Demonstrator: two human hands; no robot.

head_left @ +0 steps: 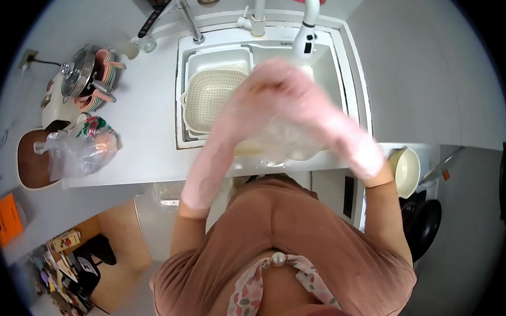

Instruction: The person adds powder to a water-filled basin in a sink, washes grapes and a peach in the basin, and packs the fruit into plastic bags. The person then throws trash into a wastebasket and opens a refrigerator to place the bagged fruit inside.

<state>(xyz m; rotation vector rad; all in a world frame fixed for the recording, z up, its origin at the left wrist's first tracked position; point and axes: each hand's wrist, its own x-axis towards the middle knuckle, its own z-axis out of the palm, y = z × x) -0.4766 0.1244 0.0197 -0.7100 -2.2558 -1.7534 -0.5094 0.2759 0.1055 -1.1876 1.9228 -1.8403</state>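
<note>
Long pink rubber gloves cover both my hands and forearms. My left hand point(261, 86) and my right hand point(297, 90) meet over the double sink point(351, 100), smeared by motion. Their fingers cannot be made out, nor whether anything is between them. Below them a pale, translucent shape point(290, 140) shows at the sink's front; its kind is unclear. To the left of my hands, a cream perforated colander basket point(213, 98) sits in the left basin. Behind them hangs a white pull-out faucet head point(305, 40) over the right basin.
On the left counter stand a glass-lidded pot point(79, 74), pink-handled bowls point(103, 61) and a clear plastic bag point(83, 155) with things inside. A chrome faucet point(190, 22) rises behind the left basin. At right are a cream pot point(407, 172) and a black pan point(426, 228).
</note>
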